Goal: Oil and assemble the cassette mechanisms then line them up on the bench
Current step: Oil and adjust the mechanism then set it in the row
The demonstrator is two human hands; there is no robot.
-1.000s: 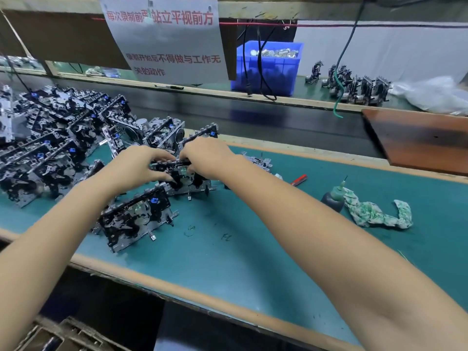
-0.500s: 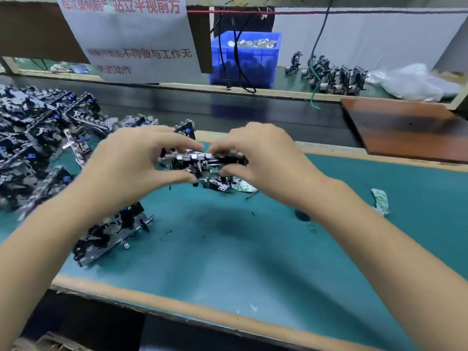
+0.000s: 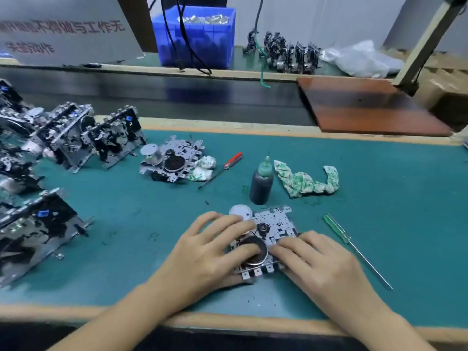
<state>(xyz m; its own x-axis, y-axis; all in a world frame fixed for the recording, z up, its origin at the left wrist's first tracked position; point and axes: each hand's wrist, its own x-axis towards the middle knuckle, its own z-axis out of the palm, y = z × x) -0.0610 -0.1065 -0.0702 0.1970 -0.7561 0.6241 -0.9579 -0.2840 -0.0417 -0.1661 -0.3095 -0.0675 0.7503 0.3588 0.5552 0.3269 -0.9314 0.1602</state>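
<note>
A cassette mechanism (image 3: 276, 221) lies flat on the green mat (image 3: 379, 249), near the bench's front edge, its metal plate and black flywheel facing up. My left hand (image 3: 210, 249) lies over its left side, fingers across the flywheel and thumb at the front edge. From the right, my right hand (image 3: 321, 262) holds its near right corner. A dark oil bottle (image 3: 262, 183) with a green nozzle stands just behind. Another mechanism (image 3: 174, 160) lies flat further back. Several assembled mechanisms (image 3: 76, 135) stand on edge at the left.
A green-handled screwdriver (image 3: 336, 229) lies right of my hands and a red-handled one (image 3: 231, 160) behind the bottle. A patterned rag (image 3: 306, 183) sits at mid-right. Behind are a dark conveyor, a blue bin (image 3: 195, 34), a brown board (image 3: 367, 105) and more mechanisms (image 3: 291, 54).
Both hands carried the mechanism from the left pile, first lifted in the air, then down and right onto the mat in front of the oil bottle. The camera turned right.
</note>
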